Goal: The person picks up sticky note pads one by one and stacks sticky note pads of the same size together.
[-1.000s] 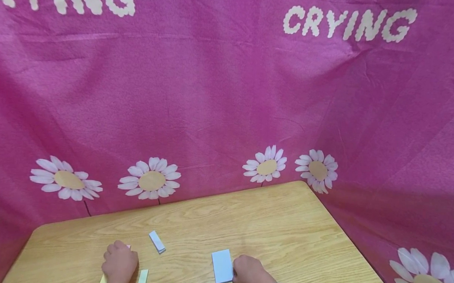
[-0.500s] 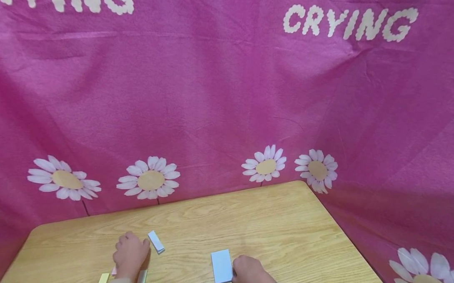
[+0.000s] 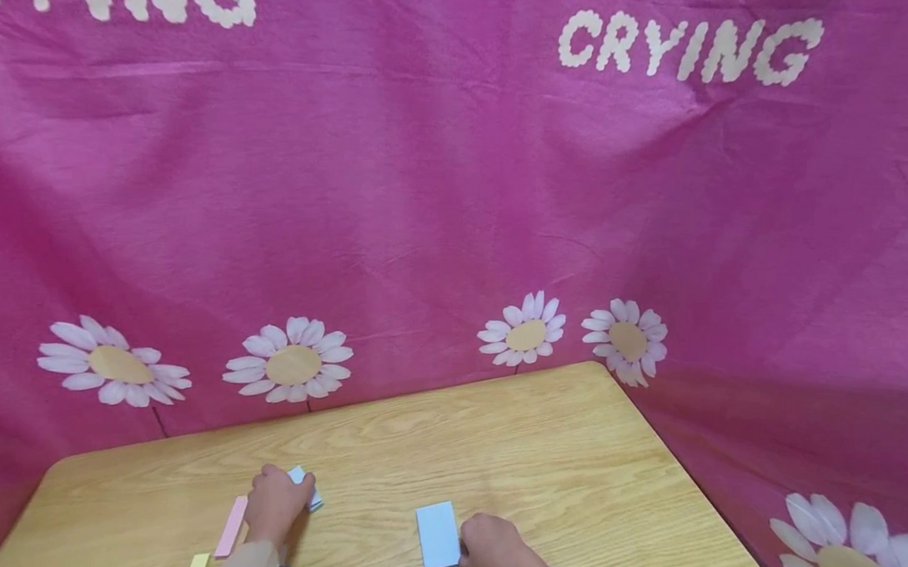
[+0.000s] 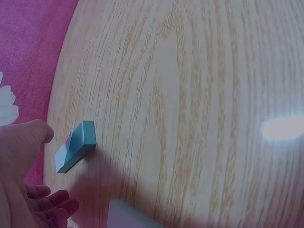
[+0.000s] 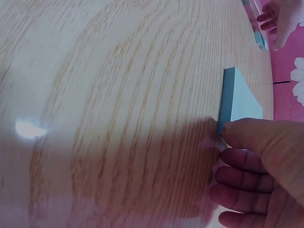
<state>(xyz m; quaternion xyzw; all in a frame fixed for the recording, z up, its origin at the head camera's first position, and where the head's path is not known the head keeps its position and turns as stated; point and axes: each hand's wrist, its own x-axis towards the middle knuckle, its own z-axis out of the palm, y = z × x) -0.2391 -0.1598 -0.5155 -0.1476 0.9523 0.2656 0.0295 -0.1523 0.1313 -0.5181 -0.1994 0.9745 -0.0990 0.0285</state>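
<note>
My left hand (image 3: 277,501) reaches over a narrow light blue sticky-note pad (image 3: 295,474), covering part of it in the head view. From the left wrist, the thumb and spread fingers stand on either side of this narrow pad (image 4: 76,148), with a gap showing between. Farther right, a larger light blue sticky-note pad (image 3: 438,536) lies flat on the table. My right hand (image 3: 496,549) pinches its right edge; in the right wrist view the thumb (image 5: 242,132) lies on the pad's corner, the other fingers curled below.
Left of my left forearm lie a narrow pink pad (image 3: 231,527) and a yellow pad (image 3: 199,564). The wooden table (image 3: 539,437) ends at a pink cloth wall (image 3: 427,191) printed with daisies. A pale block (image 4: 127,216) shows under my left hand.
My left hand has moved right from the pink and yellow pads to the narrow blue pad, baring the pink one. The right hand keeps its place at the larger pad.
</note>
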